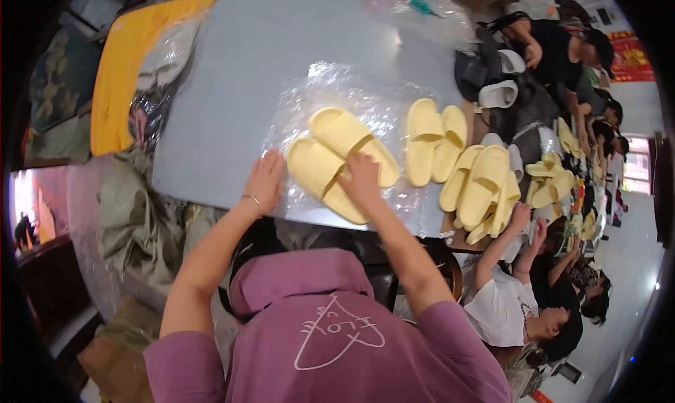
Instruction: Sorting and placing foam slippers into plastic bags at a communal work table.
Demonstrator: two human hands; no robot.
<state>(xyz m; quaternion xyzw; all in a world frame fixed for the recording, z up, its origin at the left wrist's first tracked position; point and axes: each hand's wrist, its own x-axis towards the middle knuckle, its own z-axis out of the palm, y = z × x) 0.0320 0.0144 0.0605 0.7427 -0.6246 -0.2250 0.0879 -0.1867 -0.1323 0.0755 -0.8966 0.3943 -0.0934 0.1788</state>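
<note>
Across the table (225,87), slippers (316,170) are lying eleven-to-five o'clock; the left hand (266,174) is resting flat just beside their nine-o'clock edge, the nearer right hand (362,182) touching them, grip hidden.

A grey counter (232,59) spreads from the centre toward twelve o'clock, with a small green item (423,7) on clear plastic at one. Toward two sit a white clog (498,94), a co-worker in a black top (555,48) and a red banner (633,57); at three, a bright window (636,165); at four, a co-worker in white (496,304). Grey-green sacking (130,213) slumps at nine, a yellow panel (116,73) at ten.
</note>
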